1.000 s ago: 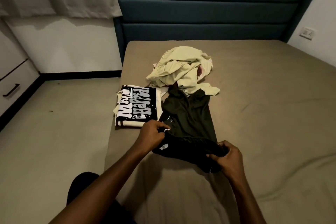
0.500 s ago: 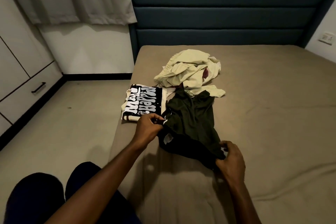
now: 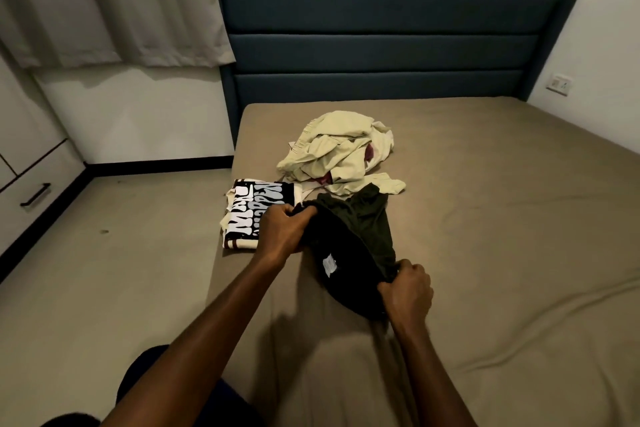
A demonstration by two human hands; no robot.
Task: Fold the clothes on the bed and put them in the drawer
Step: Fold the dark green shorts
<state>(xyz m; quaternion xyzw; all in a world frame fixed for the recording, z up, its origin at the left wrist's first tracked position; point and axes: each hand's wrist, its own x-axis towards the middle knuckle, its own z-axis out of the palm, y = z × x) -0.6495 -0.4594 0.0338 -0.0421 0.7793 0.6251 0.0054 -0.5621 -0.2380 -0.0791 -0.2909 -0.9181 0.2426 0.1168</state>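
Observation:
A dark green garment lies on the bed, its near end doubled over with a white label showing. My left hand grips its left corner and my right hand grips its right corner. Just left of it sits a folded black-and-white printed shirt, partly hidden behind my left hand. Behind both lies a crumpled heap of pale yellow-green clothes. A white drawer with a black handle shows at the far left.
The bed's blue headboard stands at the back under grey curtains. Bare floor runs between the bed's left edge and the cabinet. A wall socket is at the right. My knees show at the bottom.
Both hands have carried the garment's near edge further away from me, so more of the fold lies over the rest. The view has tilted up and widened.

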